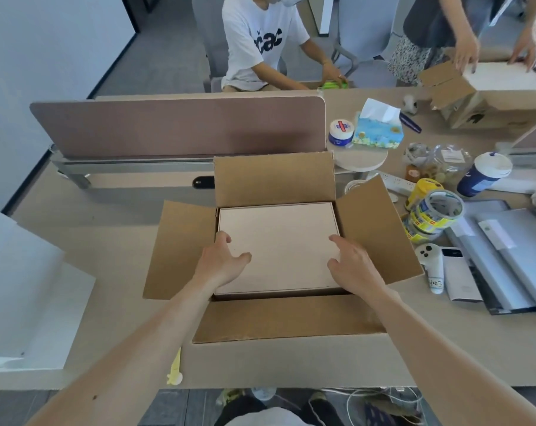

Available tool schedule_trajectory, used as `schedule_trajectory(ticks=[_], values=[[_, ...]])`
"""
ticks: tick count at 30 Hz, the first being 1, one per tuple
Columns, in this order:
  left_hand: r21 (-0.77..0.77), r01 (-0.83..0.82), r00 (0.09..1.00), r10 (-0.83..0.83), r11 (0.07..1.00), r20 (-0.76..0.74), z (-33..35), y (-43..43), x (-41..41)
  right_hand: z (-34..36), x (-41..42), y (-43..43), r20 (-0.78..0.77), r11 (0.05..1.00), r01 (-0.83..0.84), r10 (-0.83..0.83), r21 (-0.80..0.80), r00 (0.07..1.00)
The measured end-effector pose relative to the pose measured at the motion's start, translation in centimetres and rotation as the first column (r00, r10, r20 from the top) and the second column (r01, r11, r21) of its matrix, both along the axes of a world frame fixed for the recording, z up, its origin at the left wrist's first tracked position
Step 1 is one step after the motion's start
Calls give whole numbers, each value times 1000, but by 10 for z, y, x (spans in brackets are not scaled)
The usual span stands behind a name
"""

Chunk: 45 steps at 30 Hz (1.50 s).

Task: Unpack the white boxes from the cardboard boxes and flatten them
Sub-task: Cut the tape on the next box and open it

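Note:
A cardboard box stands in the middle of the desk with all its flaps folded outward. Inside it lies a white box, flat and filling the opening. My left hand is over the white box's near left part, fingers spread and loosely bent, holding nothing. My right hand is over its near right part, fingers likewise relaxed. Whether the fingertips touch the white box cannot be told.
Rolls of tape, a controller, a phone and a cup crowd the desk on the right. A brown divider panel stands behind the box. A person at back right handles a second cardboard box.

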<state>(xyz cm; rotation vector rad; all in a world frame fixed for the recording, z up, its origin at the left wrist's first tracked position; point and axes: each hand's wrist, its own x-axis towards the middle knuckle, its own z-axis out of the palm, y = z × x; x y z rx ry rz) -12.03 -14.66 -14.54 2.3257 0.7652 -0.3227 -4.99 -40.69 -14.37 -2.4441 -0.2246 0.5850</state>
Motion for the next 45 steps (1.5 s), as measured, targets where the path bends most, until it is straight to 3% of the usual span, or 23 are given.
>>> schedule_trajectory(ticks=[4,12,18,24,28,33,41,45], values=[[7,26,999,-26,1000,-23,1,-5,5,-8,5,0,-16,999,-49,49,-10,999],[-65,-87,996,88,994,9,-13,-4,24,-28,16,-2,-7,996,-88,88,26,996],[1,-18,997,18,1000,80,-35,-1,19,-36,21,3,-8,992,-122,122,8,992],[149,189,978,-199,971,56,-46,-7,16,-51,24,13,35,984,-166,168,-66,985],[216,195,978,-206,957,27,-51,-6,12,-57,23,15,57,979,-164,172,-123,983],[232,169,979,-191,958,75,-51,-4,7,-56,20,9,107,986,-143,151,-80,983],[49,189,957,-195,981,212,-30,0,10,-25,29,4,87,991,-127,129,-34,988],[-120,124,963,-90,985,254,-9,-1,18,1,36,-1,132,983,-176,181,-52,975]])
